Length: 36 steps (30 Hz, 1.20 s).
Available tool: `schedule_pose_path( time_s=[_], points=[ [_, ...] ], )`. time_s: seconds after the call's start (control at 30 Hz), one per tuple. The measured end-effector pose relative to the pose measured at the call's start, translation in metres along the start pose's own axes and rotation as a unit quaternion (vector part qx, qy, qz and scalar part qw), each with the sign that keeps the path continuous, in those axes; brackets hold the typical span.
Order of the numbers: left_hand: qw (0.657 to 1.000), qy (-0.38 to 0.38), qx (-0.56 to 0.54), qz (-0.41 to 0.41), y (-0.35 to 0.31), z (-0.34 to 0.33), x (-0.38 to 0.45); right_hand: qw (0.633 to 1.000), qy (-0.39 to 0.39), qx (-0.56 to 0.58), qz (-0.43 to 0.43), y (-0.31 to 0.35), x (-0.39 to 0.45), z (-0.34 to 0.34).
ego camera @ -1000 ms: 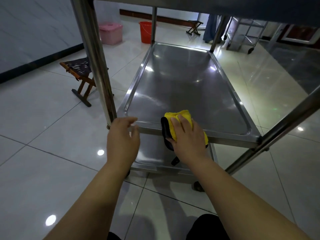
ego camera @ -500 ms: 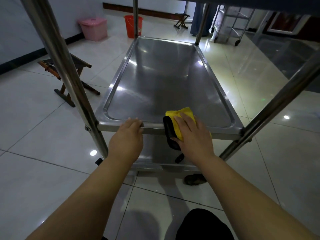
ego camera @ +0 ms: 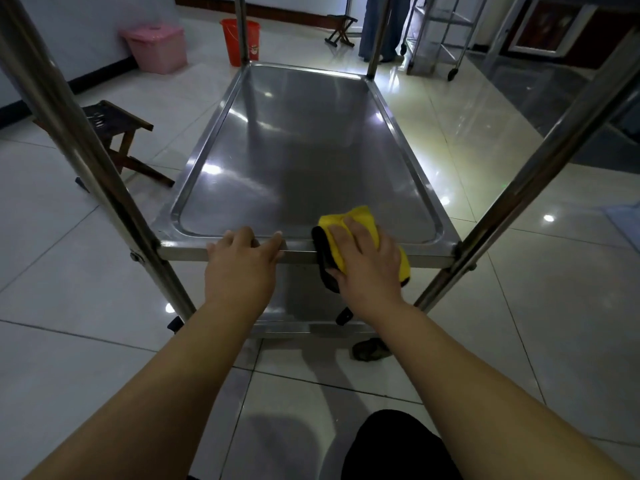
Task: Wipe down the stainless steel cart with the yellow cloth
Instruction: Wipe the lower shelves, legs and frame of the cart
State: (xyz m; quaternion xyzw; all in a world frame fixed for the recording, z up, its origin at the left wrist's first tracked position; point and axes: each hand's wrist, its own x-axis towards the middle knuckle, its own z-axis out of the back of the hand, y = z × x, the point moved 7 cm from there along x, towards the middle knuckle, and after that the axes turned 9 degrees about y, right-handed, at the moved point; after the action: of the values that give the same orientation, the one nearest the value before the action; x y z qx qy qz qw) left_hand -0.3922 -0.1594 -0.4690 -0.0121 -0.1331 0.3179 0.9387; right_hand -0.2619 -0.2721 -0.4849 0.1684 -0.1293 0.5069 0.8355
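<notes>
The right hand [ego camera: 369, 261] is lying flat on the yellow cloth [ego camera: 360, 225], with its fingers spread a little and pressing the cloth down. The cloth is sitting on the near edge of the cart's middle shelf [ego camera: 301, 150], half on the rim and half hanging over it. A black side of the cloth is peeking out at 9 o'clock from the hand.

The left hand [ego camera: 242, 261] is curling its fingers over the same near rim, just beside the cloth, at 9 o'clock from it. It seems to be holding the cart still.

The shelf is a long tray. Its long way is running from the hands toward 12 o'clock, up to the far posts. Almost all of the bare steel is lying at 12 o'clock from the cloth. So the next wipe is likely a push straight away from the body, and the right hand is the one already on the cloth to do it.
</notes>
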Motion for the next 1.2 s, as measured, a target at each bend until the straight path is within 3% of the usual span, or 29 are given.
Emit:
schedule_pose_path(
  time_s=[0.1, 0.27, 0.5, 0.73, 0.93, 1.1, 1.2],
  points=[
    [1.0, -0.016, -0.006, -0.01, -0.001, -0.002, -0.002, 1.0, 0.01, 0.011, 0.0, 0.014, 0.004, -0.008],
    [0.998, 0.02, -0.009, 0.056, 0.007, -0.005, -0.005, 0.999, 0.02, -0.025, 0.038, -0.013, -0.003, 0.002],
    [0.998, 0.013, 0.005, 0.06, 0.001, -0.003, -0.006, 0.993, 0.069, -0.082, -0.056, -0.095, -0.027, 0.028],
    [0.999, 0.005, 0.029, 0.031, -0.008, -0.007, -0.005, 0.986, 0.078, -0.031, -0.147, -0.082, -0.026, 0.024],
    [0.999, 0.013, 0.042, 0.009, -0.005, -0.003, -0.006, 0.99, 0.117, 0.01, -0.075, -0.035, -0.014, 0.012],
    [0.999, 0.011, 0.026, 0.039, 0.003, -0.004, -0.007, 0.992, 0.121, -0.018, -0.031, -0.047, -0.013, 0.018],
    [0.999, 0.004, 0.018, 0.048, 0.006, -0.002, -0.008, 0.992, 0.1, -0.023, -0.076, -0.072, -0.021, 0.025]
  ],
)
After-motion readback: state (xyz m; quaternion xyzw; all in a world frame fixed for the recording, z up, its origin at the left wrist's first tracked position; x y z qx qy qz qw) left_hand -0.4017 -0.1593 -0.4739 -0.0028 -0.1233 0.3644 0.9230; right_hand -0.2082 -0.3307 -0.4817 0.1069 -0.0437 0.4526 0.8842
